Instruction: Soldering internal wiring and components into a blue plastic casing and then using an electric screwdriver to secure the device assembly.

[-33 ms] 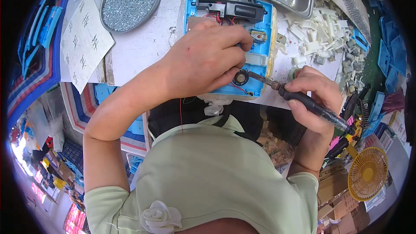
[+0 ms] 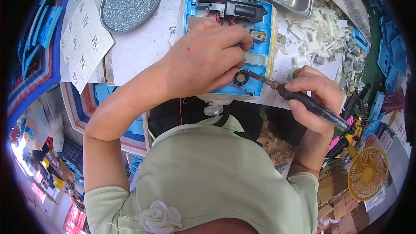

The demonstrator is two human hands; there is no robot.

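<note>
Well, blue case point(image 2: 258, 68): on table point(image 2: 138, 56), under left hand point(image 2: 203, 56); likely light, stiff; hold its rim.
Left hand: bent; can't tell if pinching anything.
Right hand point(image 2: 318, 93): grips soldering iron point(image 2: 316, 108) by handle, right of case; tip maybe hot.
Room: left of case; white bits point(image 2: 318, 31) right; table edge just below.

Workshop with soldering iron point(image 2: 313, 106), heaped screws point(image 2: 130, 3)

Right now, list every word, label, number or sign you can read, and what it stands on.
Paper: large handwritten characters, nearly alike; not copied out here.
Cardboard box: dark print, too small and blurred to read.
Housing, iron: no text I can make out.
</note>
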